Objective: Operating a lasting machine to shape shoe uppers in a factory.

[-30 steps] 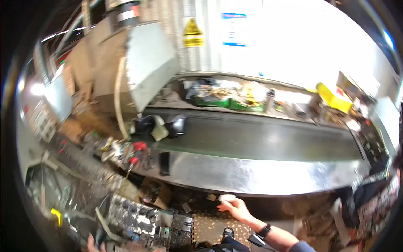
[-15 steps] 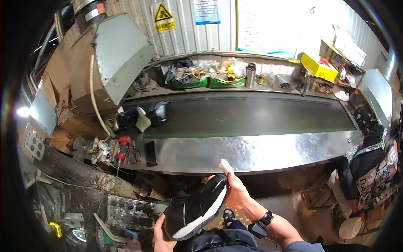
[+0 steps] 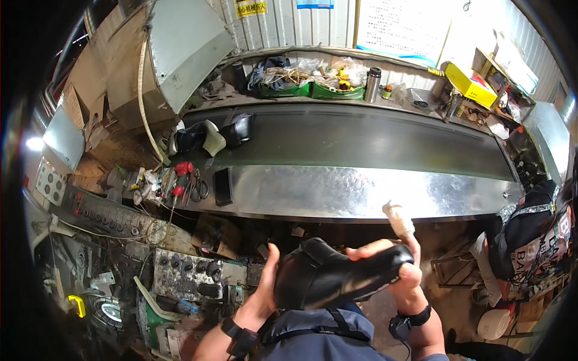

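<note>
- Head view: the person holds a black shoe [image 3: 337,280] in front of the chest with both hands, below the near edge of the steel desk [image 3: 361,192].
- The left hand [image 3: 265,289] presses flat against the heel end of the shoe; its fingers [image 3: 272,260] are spread open and point upward along the shoe's back, cupping rather than pinching it.
- The right hand [image 3: 397,271] grips the toe end; its fingers [image 3: 370,248] curl over the top of the shoe and the thumb sits under the toe, so the hand is closed around it.
- The right index finger wears a pale wrap [image 3: 399,219] and sticks up past the shoe toward the desk edge.
- The shoe lies tilted, heel lower at the left fingers, toe higher at the right fingers.
- Each wrist carries a dark band.
- Beyond the fingers, the dark conveyor belt [image 3: 361,141] runs across the desk; at its far left end, well away from the left fingers, sit more black shoe parts [image 3: 211,135].
- Up and left of the left fingers, on the desk's steel rim, lie a dark phone [image 3: 223,186], scissors [image 3: 198,186] and a red-handled tool [image 3: 180,177].
- Far to the right of the right fingers, another person [image 3: 536,234] in dark clothes sits beside the desk's end.
</note>
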A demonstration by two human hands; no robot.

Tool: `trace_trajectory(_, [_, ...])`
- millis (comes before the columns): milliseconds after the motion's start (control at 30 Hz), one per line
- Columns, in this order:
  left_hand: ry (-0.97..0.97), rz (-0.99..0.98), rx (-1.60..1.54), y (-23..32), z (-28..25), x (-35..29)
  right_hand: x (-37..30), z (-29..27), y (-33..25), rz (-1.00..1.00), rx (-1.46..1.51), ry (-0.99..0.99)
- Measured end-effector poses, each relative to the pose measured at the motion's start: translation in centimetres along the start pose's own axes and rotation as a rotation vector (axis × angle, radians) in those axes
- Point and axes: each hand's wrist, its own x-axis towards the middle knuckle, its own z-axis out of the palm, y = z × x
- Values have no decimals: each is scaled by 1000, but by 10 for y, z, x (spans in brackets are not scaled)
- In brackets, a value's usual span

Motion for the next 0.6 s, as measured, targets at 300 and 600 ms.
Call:
trace_trajectory(300, [103, -93, 39, -19, -21, 18, -16, 29, -24, 24, -202, -266])
trace_trajectory(600, [64, -74, 77, -22, -6, 44, 16, -37, -33, 406, -327, 22])
